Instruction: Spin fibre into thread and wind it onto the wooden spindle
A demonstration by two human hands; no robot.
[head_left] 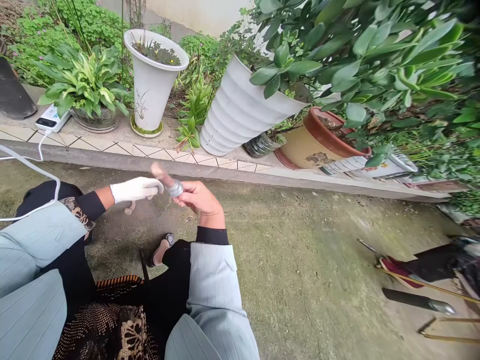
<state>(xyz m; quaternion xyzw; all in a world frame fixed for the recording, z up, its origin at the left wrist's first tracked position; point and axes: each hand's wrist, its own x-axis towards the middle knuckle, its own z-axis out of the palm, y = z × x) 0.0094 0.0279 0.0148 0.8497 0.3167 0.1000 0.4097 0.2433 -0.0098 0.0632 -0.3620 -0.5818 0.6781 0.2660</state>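
My left hand wears a white glove. Its fingers are curled together beside the rod, and what they grip, if anything, is hidden. My bare right hand is closed round the near end of a short brownish rod with a silvery band. The rod slants up and left past the gloved fingertips, its rounded end blurred. Whether the band is tape, wire or a metal collar I cannot tell. Below the glove, a small brown piece lies on the concrete ground.
Ahead runs a low tiled ledge with a white pot, a tilted ribbed pot and a brown-rimmed pot. A white device with a cable sits at left. Another person's red shoe shows at right.
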